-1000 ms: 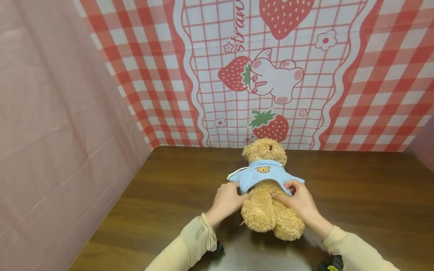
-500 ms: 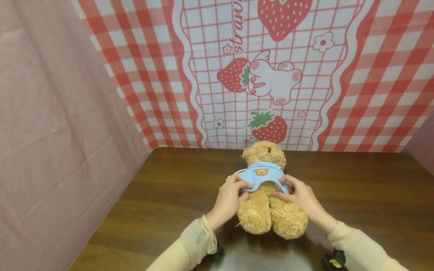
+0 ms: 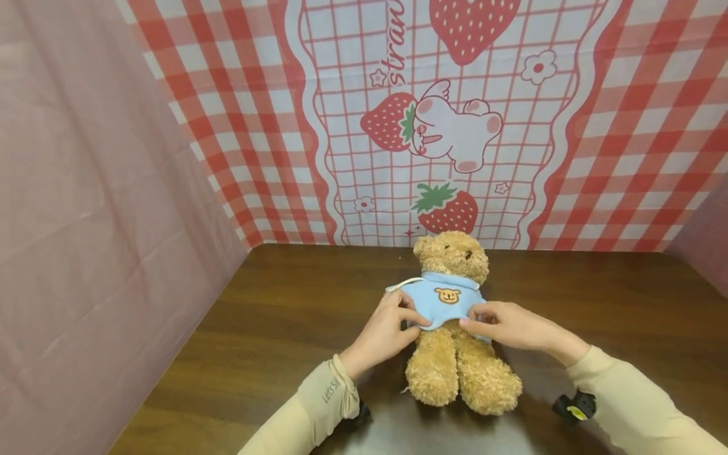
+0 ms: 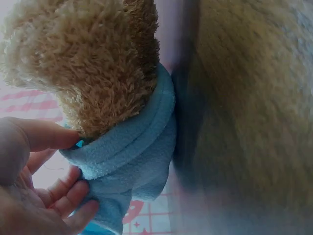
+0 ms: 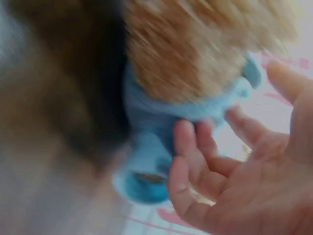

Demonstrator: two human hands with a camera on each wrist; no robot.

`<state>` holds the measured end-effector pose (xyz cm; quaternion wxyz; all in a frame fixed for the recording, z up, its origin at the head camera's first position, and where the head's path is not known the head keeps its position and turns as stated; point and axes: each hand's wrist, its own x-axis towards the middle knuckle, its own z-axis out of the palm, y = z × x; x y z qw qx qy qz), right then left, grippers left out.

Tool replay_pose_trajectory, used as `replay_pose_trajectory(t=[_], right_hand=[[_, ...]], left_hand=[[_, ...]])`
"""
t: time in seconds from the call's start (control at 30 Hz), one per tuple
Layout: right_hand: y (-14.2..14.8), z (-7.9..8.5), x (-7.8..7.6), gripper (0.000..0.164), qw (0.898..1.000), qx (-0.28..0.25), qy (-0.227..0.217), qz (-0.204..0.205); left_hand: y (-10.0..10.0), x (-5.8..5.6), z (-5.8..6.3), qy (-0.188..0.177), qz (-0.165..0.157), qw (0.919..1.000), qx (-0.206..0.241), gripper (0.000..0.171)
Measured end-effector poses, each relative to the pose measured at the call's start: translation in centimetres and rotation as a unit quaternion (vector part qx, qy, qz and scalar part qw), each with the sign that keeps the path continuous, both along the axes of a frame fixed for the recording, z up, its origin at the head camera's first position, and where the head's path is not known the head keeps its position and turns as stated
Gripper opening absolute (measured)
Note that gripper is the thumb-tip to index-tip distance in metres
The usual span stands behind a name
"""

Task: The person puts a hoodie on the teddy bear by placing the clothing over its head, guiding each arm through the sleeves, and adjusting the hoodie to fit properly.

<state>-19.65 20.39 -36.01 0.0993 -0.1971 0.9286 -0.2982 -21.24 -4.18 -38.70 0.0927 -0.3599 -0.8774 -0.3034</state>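
Note:
A tan plush teddy bear [image 3: 435, 366] lies on its back on the table, legs toward me. It wears a light blue top [image 3: 432, 302] with a small bear-face patch and a white cord at the neck. My left hand [image 3: 387, 325] pinches the hem on the bear's left-hand side as I see it; in the left wrist view the thumb sits at the hem's edge with the fingers below. On the opposite side, my right hand [image 3: 514, 325] touches the top near the hem. Its fingers [image 5: 183, 139] are spread and loosely bent, thumb apart, in the blurred right wrist view.
The brown wooden table [image 3: 284, 303] reaches back to a red-and-white checked cloth [image 3: 273, 158] with strawberry prints. A pale pink curtain [image 3: 114, 208] hangs along the left. Dark wrist devices [image 3: 574, 407] show under both sleeves.
The top's hem has come lower over the bear's belly. My right hand has loosened from the hem and its forearm has swung outward. The bear's head has shifted slightly right.

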Motion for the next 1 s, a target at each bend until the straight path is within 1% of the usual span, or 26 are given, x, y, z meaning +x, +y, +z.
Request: replay_pose_trajectory(t=[0.1,0.17,0.23,0.27,0.37,0.4,0.5,0.53,0.57,0.6,0.63,0.7,0.77,0.8,0.87,0.93,1.0], right_hand=[[-0.4,0.9,-0.9,0.042,0.998,0.056,0.029,-0.013],[-0.8,1.0,-1.4,0.042,0.995,0.07,0.07,-0.021],[-1.4,1.0,-1.9,0.036,0.99,0.064,0.126,-0.016],[-1.8,1.0,-2.1,0.03,0.988,0.051,0.147,-0.012],[-3.0,1.0,-2.8,0.009,0.981,0.011,0.193,0.001],[-3.4,1.0,-3.0,0.011,0.979,0.005,0.203,0.008],[-4.3,1.0,-3.7,0.026,0.976,0.014,0.216,0.02],[-4.5,0.9,-3.9,0.029,0.975,0.021,0.218,0.023],[-4.7,0.8,-4.1,0.029,0.975,0.028,0.221,0.024],[-4.8,0.8,-4.2,0.029,0.974,0.031,0.224,0.025],[-4.8,0.7,-4.3,0.027,0.973,0.028,0.226,0.024],[-4.8,0.5,-4.5,0.021,0.974,0.01,0.225,0.021],[-4.8,0.2,-4.6,0.016,0.973,-0.013,0.228,0.024],[-4.8,0.0,-4.6,0.013,0.972,-0.024,0.231,0.026],[-4.9,-0.4,-4.6,0.011,0.971,-0.045,0.234,0.032],[-4.9,-0.9,-4.7,0.01,0.97,-0.059,0.234,0.033],[-4.9,-1.2,-4.7,0.011,0.969,-0.072,0.235,0.027]], left_hand=[[0.0,0.0,0.1,0.002,-0.011,0.9999,-0.003,0.017],[0.0,0.1,0.1,-0.012,-0.015,0.9998,-0.001,0.017],[-0.1,0.1,0.1,-0.038,-0.012,0.9991,0.011,0.018],[-0.2,0.1,0.0,-0.052,-0.009,0.9985,0.017,0.018],[-0.4,-0.1,0.0,-0.083,-0.002,0.996,0.034,0.018],[-0.5,-0.1,0.1,-0.089,-0.004,0.9953,0.038,0.019],[-0.7,-0.5,0.4,-0.091,-0.006,0.9941,0.06,0.018],[-0.8,-0.6,0.4,-0.092,-0.001,0.9926,0.079,0.017],[-0.9,-0.8,0.5,-0.089,0.012,0.9907,0.103,0.017],[-1.0,-1.1,0.5,-0.083,0.032,0.9876,0.13,0.015],[-1.1,-1.4,0.4,-0.079,0.057,0.9824,0.159,0.014],[-1.2,-2.0,0.3,-0.079,0.116,0.9658,0.218,0.014],[-1.3,-2.5,-0.1,-0.102,0.164,0.9456,0.262,0.014],[-1.4,-2.8,-0.3,-0.123,0.175,0.9359,0.28,0.015],[-1.4,-3.1,-0.7,-0.173,0.182,0.9176,0.308,0.016],[-1.4,-3.3,-1.0,-0.221,0.178,0.8989,0.334,0.017],[-1.2,-3.4,-1.3,-0.261,0.167,0.8809,0.358,0.017]])
